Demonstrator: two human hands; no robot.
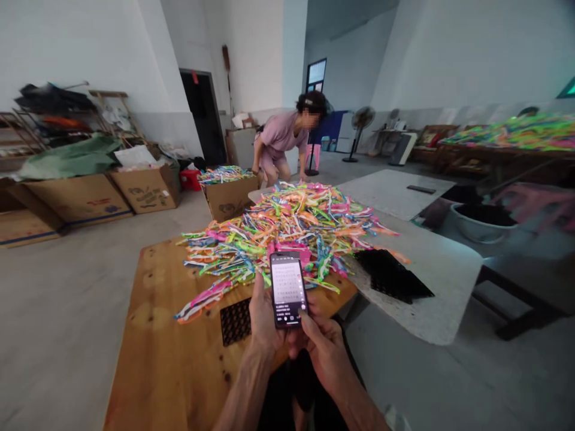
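Note:
My left hand [264, 320] is wrapped round a black smartphone [288, 288] held upright over the near edge of a wooden board [166, 353], its lit screen showing text. My right hand [324, 347] supports the phone from the lower right, with the thumb resting on the screen's bottom corner. Just beyond the phone lies a big heap of colourful plastic strips [287, 230] in pink, green, orange and blue. A black perforated tray [236, 321] lies on the board to the left of my left hand.
Another black tray [390, 275] lies on a grey slab [431, 287] to the right. A person in a pink top [281, 140] bends over a cardboard box of strips [229, 191] behind the heap. Cardboard boxes [85, 197] line the left wall; a loaded table [516, 134] stands at the far right.

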